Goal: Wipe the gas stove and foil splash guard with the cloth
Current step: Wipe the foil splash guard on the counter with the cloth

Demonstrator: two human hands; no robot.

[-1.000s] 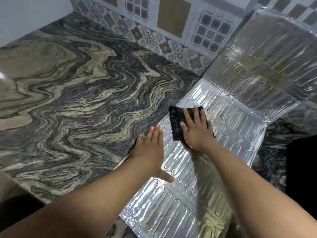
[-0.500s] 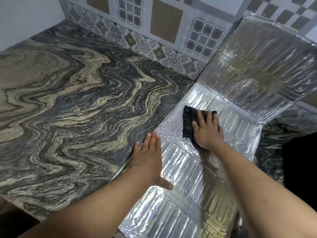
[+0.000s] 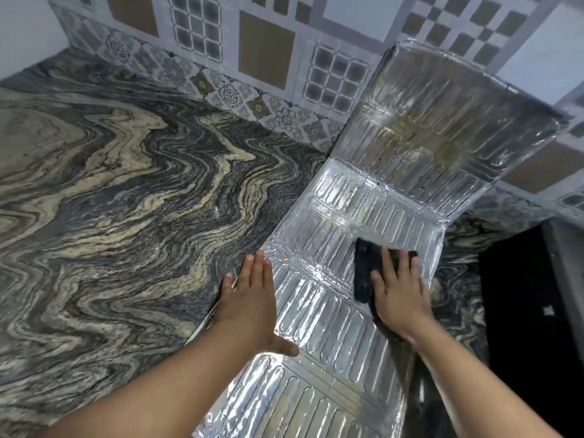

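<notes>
A silver foil splash guard (image 3: 319, 311) lies flat on the counter, with its far panel (image 3: 442, 131) folded up against the tiled wall and stained yellow-brown. A dark cloth (image 3: 366, 263) rests on the flat foil near its right edge. My right hand (image 3: 399, 292) presses flat on that cloth, fingers spread over it. My left hand (image 3: 249, 298) lies flat with fingers together on the foil's left edge, holding it down. No gas stove is in view.
The foil lies on a swirled dark and cream marble counter (image 3: 126, 216). A patterned tile wall (image 3: 252, 58) runs along the back. A dark gap (image 3: 531, 311) opens at the right past the counter's edge.
My right hand has slid the cloth to the right across the foil, from its left middle to its right edge. My left hand has stayed on the foil's left edge.
</notes>
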